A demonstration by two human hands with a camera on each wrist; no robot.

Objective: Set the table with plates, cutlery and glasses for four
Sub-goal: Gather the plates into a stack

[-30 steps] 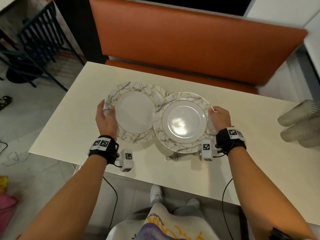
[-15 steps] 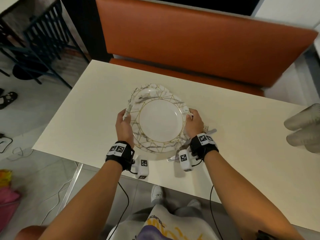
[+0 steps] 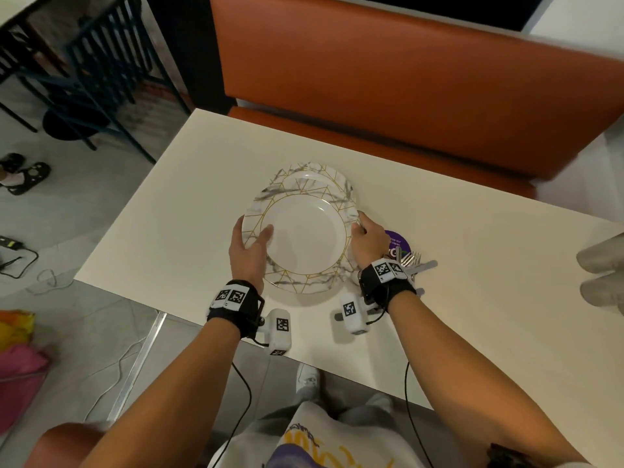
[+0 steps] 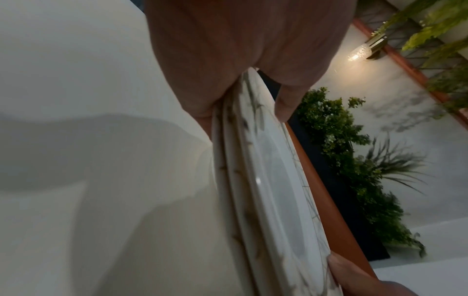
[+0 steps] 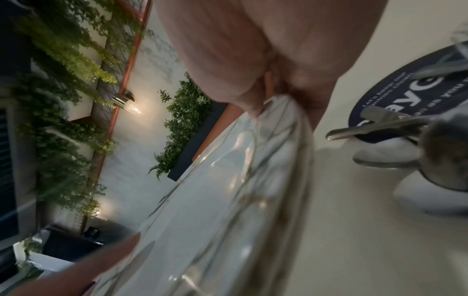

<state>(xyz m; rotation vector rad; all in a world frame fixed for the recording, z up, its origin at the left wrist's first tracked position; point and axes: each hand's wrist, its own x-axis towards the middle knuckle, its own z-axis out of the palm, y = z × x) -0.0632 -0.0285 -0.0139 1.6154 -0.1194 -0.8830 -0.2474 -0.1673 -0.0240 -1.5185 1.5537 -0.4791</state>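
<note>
Two marbled white plates with gold lines are stacked in the middle of the cream table; the top plate covers all but the far rim of the lower plate. My left hand grips the stack's left rim with its thumb on top. My right hand grips the right rim. The left wrist view shows the stacked rims edge on under my left hand. In the right wrist view the plate is pinched by my right hand. Forks lie beside my right wrist.
The cutlery rests partly on a round purple sticker. Blurred pale glasses lie at the table's right edge. An orange bench runs along the far side. A dark chair stands on the floor at left.
A second ago the two plates were side by side, one in each hand. My hands came together and the right plate now lies on top of the left one.
</note>
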